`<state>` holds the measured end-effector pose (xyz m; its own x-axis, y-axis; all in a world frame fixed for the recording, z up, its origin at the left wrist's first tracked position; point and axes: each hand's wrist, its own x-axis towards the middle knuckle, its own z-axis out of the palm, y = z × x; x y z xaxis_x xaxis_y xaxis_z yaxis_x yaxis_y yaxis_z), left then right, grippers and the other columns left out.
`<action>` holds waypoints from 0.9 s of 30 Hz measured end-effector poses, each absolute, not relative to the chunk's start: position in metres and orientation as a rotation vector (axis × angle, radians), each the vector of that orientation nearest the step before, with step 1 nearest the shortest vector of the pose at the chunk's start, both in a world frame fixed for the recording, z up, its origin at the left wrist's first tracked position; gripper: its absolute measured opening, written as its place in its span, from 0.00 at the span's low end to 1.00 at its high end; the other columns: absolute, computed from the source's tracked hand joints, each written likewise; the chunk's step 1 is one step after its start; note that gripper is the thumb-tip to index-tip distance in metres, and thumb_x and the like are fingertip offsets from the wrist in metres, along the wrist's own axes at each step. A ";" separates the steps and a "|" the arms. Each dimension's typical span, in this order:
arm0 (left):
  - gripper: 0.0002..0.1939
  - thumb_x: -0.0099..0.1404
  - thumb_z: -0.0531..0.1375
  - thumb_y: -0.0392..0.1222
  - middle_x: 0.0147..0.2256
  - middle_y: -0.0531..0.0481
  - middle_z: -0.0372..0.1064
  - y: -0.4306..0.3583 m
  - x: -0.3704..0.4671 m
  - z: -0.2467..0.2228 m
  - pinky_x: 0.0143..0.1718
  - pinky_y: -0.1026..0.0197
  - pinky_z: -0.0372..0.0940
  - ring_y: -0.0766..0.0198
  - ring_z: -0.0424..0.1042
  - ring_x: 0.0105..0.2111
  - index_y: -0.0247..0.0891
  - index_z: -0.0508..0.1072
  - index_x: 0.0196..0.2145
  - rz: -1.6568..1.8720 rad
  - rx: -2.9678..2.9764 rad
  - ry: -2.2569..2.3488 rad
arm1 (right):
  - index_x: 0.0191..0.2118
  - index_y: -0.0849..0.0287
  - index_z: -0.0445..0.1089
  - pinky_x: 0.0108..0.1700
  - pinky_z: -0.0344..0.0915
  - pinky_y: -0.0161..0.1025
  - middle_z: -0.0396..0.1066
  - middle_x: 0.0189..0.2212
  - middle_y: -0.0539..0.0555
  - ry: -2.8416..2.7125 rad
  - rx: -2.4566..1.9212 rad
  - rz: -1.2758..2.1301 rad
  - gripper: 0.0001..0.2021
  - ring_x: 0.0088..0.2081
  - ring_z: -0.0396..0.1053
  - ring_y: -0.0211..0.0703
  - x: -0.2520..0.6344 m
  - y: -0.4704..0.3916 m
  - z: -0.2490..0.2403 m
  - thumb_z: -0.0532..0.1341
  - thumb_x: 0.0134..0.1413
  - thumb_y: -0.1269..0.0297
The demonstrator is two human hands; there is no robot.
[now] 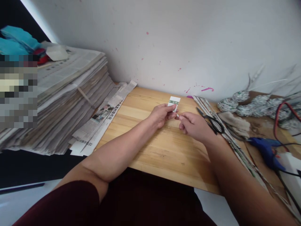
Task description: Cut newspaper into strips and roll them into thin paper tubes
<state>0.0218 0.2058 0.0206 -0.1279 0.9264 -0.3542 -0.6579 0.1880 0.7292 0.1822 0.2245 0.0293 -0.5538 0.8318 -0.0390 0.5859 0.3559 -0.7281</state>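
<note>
Over the middle of the wooden table, my left hand [162, 115] is closed on a paper strip [174, 100], white with a green printed band, whose flat end sticks up past the thumb. The strip's near end narrows to a thin white roll or twist between the two hands. My right hand [194, 125] pinches this narrow end between thumb and fingers. Just right of my right hand lie black-handled scissors [215, 123], and beside them a bundle of thin rolled paper sticks [229, 136].
A tall stack of newspapers [77, 91] stands on the left, with cut newspaper strips [107, 113] beside it. On the right are a blue glue gun [268, 149], a rag [235, 122] and woven paper coils [254, 105]. A stained white wall [164, 47] rises behind the table [150, 147].
</note>
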 end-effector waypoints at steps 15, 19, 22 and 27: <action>0.09 0.65 0.62 0.29 0.24 0.48 0.72 0.206 0.021 0.020 0.26 0.74 0.66 0.76 0.68 0.20 0.28 0.73 0.26 1.401 0.343 0.956 | 0.35 0.58 0.73 0.28 0.56 0.37 0.67 0.22 0.50 -2.346 -1.150 0.776 0.13 0.23 0.64 0.40 0.182 0.224 0.028 0.56 0.61 0.55; 0.09 0.66 0.61 0.29 0.26 0.46 0.73 0.206 0.021 0.022 0.25 0.73 0.66 0.75 0.68 0.20 0.28 0.73 0.27 1.387 0.334 0.968 | 0.29 0.57 0.71 0.30 0.53 0.39 0.68 0.21 0.51 -2.475 -1.111 0.419 0.15 0.25 0.63 0.42 0.182 0.223 0.030 0.53 0.64 0.59; 0.09 0.67 0.59 0.29 0.27 0.45 0.74 0.205 0.020 0.023 0.24 0.73 0.66 0.75 0.68 0.19 0.28 0.72 0.28 1.379 0.338 0.968 | 0.33 0.57 0.73 0.30 0.57 0.38 0.68 0.20 0.51 -2.421 -1.152 0.633 0.15 0.24 0.65 0.42 0.182 0.224 0.029 0.52 0.64 0.59; 0.08 0.66 0.61 0.30 0.26 0.47 0.74 0.206 0.018 0.022 0.24 0.74 0.67 0.76 0.68 0.19 0.28 0.73 0.28 1.366 0.374 0.940 | 0.34 0.59 0.70 0.23 0.58 0.35 0.62 0.17 0.46 -2.075 -1.234 1.393 0.15 0.18 0.63 0.38 0.183 0.226 0.030 0.53 0.64 0.55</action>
<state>0.0176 0.2057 0.0216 -0.0742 0.9340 -0.3494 -0.6596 0.2168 0.7197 0.1833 0.2259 0.0302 -0.5582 0.8120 -0.1704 0.4654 0.1364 -0.8745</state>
